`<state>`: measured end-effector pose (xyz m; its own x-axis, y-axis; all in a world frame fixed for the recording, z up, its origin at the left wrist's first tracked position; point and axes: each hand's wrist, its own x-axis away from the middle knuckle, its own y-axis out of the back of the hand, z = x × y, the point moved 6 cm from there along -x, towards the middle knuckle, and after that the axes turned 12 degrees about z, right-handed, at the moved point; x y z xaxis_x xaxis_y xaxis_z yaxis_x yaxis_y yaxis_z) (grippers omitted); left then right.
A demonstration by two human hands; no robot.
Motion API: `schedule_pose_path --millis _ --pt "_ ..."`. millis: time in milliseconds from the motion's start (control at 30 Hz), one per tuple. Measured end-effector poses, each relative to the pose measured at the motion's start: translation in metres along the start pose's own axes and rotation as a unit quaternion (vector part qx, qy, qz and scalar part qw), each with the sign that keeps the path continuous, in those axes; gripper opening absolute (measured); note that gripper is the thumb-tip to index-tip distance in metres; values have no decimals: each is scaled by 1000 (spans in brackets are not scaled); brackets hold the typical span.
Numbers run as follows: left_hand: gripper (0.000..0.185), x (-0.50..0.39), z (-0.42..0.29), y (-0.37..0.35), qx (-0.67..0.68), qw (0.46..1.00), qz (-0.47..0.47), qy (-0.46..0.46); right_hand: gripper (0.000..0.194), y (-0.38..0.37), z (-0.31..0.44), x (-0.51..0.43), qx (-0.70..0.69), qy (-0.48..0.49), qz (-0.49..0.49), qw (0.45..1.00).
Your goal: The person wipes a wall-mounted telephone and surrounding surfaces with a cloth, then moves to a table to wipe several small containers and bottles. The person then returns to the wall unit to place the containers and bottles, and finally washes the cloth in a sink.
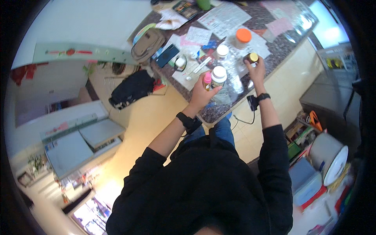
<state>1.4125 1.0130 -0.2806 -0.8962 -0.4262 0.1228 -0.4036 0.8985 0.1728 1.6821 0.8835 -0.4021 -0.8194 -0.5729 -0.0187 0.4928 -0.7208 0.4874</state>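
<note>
My left hand (202, 94) is closed around a small pink-capped bottle (207, 81) and a white-lidded bottle (219, 75), side by side at the near part of the table. To the right, my right hand (257, 70) grips a small dark bottle with a yellow cap (253, 58); whether it touches the tabletop I cannot tell. Beyond my hands stand a white jar (222, 51) and a clear jar with an orange lid (243, 36). Left of the white jar lie a thin white stick-like item (202, 65) and a dark smartphone (167, 55).
Papers (224, 19) cover parts of the dark speckled table (210, 114). A brown bag (149, 44) sits at its left edge, near a chair bearing black cloth (133, 88). Right of me on the floor are a large pot (327, 155) and a plastic box (307, 179).
</note>
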Motion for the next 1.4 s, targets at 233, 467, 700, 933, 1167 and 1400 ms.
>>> schedule_pose_path --millis 233,467,700,933,1167,1400 --pt "69 -19 -52 -71 50 966 219 -126 57 107 83 184 -99 42 -153 982" --pt "69 148 -79 -198 101 773 599 -180 60 109 177 520 46 -126 -455 881" --pt "64 450 -122 -261 158 539 815 -141 60 60 295 866 100 -275 -648 703" --pt "64 737 -128 -263 131 387 890 -203 56 -46 385 1166 138 -328 -755 551" --pt "61 983 -94 -259 144 329 921 -153 55 -134 424 1413 91 -337 -809 474" --pt "65 1170 -102 -302 111 284 931 -202 57 -105 461 1609 128 -388 -801 438"
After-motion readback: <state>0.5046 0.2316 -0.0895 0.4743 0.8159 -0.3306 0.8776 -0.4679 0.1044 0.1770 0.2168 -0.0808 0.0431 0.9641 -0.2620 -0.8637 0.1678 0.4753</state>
